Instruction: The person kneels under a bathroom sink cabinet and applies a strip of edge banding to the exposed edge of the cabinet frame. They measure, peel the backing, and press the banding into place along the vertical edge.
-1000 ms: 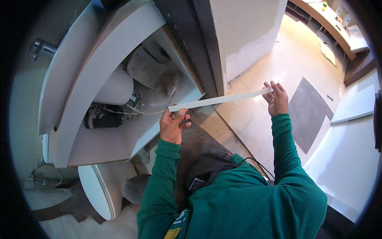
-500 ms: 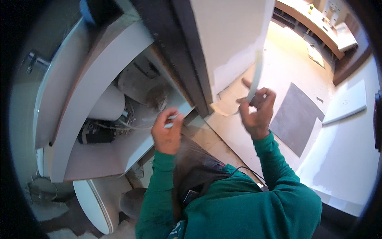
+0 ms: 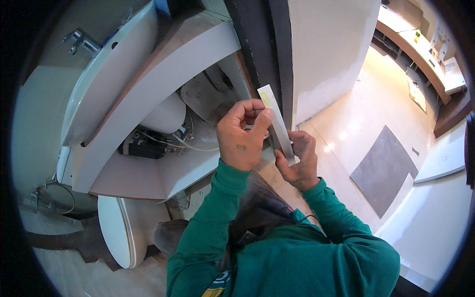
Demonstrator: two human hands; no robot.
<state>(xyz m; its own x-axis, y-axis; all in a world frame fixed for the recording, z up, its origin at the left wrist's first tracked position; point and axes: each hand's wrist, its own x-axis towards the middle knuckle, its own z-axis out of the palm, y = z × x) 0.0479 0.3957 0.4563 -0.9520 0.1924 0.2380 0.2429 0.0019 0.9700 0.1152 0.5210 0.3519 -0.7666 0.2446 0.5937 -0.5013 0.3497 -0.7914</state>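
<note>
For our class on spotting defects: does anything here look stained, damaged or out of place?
Yes: the narrow, flat white strip being held has a yellowish smear near its upper end, odd against the white surface around it.

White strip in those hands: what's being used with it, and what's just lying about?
In use: white strip; left hand and right hand, both gripping it.

Probably just there: grey sheet on the floor; black device inside the cabinet.

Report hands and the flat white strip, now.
Left hand: pinching flat white strip near upper end. Right hand: holding lower end. Strip: tilted, nothing visibly blocking it. Open white curved cabinet at left.
</note>
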